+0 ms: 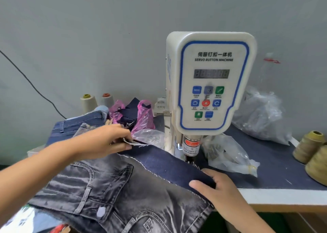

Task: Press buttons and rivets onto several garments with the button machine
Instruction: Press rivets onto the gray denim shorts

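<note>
Glossy white plastic on the button machine [210, 80]. Matt navy denim strip [168, 160], frayed along the edge. Faded grey jeans [109, 188], coarse weave. Crinkly clear plastic bags [228, 155].

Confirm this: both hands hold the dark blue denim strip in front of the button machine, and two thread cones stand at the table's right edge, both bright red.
Wrong on colour only. The head view shows both hands, left hand and right hand, holding the dark blue denim strip before the button machine, but the two thread cones at the right edge are yellowish tan, not red.
</note>
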